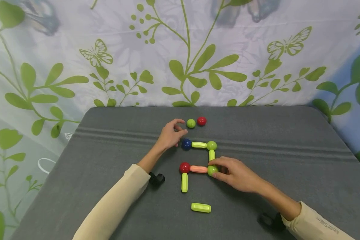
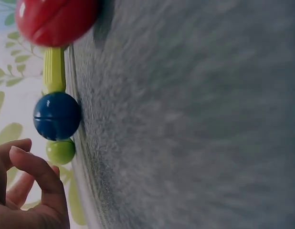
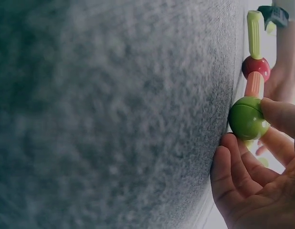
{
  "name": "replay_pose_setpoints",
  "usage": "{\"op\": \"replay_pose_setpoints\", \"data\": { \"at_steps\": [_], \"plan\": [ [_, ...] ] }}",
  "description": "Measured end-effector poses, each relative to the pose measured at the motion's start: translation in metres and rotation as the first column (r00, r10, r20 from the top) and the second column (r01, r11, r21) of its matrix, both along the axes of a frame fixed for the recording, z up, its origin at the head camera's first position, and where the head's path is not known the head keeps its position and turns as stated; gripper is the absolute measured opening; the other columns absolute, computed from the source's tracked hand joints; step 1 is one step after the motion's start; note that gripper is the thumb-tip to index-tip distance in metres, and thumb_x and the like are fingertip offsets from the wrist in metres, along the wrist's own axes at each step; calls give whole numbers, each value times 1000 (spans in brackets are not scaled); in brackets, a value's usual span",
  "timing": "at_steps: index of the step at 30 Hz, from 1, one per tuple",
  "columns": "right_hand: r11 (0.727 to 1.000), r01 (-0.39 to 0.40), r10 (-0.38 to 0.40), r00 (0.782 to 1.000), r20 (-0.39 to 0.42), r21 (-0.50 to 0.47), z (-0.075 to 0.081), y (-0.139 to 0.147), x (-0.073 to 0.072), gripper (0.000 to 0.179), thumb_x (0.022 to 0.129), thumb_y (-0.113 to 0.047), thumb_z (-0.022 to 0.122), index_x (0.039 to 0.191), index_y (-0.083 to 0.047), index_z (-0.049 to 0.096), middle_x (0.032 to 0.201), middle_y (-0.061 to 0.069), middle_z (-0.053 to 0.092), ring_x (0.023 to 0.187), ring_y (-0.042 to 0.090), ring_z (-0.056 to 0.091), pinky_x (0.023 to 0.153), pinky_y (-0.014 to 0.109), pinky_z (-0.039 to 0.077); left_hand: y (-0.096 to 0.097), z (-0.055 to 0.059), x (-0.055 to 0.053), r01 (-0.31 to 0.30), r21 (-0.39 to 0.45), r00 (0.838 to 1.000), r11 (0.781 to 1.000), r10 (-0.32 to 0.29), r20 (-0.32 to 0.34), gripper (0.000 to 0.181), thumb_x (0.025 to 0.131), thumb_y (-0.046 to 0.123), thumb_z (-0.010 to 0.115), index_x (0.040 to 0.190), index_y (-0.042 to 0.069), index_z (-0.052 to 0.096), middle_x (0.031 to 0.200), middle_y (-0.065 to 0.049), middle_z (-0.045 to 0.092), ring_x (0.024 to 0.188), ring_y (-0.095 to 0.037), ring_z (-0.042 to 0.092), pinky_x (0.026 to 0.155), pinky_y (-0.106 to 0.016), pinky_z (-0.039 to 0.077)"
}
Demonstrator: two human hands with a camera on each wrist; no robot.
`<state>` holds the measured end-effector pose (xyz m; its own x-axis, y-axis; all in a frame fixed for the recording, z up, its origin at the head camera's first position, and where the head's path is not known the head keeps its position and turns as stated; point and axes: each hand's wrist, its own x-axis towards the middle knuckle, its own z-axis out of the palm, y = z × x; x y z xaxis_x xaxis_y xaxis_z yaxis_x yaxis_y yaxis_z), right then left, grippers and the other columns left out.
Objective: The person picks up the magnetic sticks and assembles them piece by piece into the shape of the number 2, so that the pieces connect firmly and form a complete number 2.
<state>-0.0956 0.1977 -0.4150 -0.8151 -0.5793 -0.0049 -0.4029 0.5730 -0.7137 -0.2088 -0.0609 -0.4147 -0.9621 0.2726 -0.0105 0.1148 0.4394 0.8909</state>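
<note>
My right hand (image 1: 238, 173) pinches a green ball (image 3: 247, 118) between thumb and fingers. That ball is a corner of a chain of toy balls and rods. From it an orange rod (image 1: 199, 169) runs left to a red ball (image 1: 184, 167), where a yellow-green rod (image 1: 184, 182) points toward me. Another yellow-green rod (image 1: 212, 155) leads away to a second green ball (image 1: 211, 145), and one more rod (image 1: 199, 145) joins that to a blue ball (image 1: 186, 144). My left hand (image 1: 169, 134) hovers beside the blue ball, fingers loosely bent, nothing held.
A loose green ball (image 1: 191, 123) and a loose red ball (image 1: 201, 121) lie near the grey table's (image 1: 123, 206) far edge, just past my left fingertips. One separate yellow-green rod (image 1: 201, 207) lies nearer to me. Behind the table hangs a leaf-patterned cloth (image 1: 114, 30).
</note>
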Motion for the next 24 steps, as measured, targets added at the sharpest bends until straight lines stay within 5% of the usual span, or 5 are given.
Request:
{"op": "replay_pose_setpoints", "data": {
  "at_steps": [11,20,24],
  "plan": [
    [1000,-1,1,1000,-4,14,1,-2,-4,29,97,-20,67,125,-13,65,94,-9,60,72,8,54,64,28,48,13,-3,-37,-15,-82,999,997,12,-33,49,94,21,69,139,10,53,126,-15,57,56,-21,57,52,-32,51],
    [1000,4,-4,1000,-10,15,-3,-1,-3,29,97,-22,66,124,-12,66,92,-9,59,72,8,54,63,28,47,15,-9,-46,120,-216,993,969,-112,48,55,96,29,68,146,17,48,139,-14,50,69,-20,59,56,-30,52],
    [1000,10,-10,1000,-7,19,-3,-1,-2,29,96,-21,67,124,-12,66,92,-9,59,73,8,54,63,28,47,18,-14,-46,97,-195,995,976,-92,33,47,97,25,66,142,15,54,135,-14,53,63,-19,57,53,-29,51]
  ]
}}
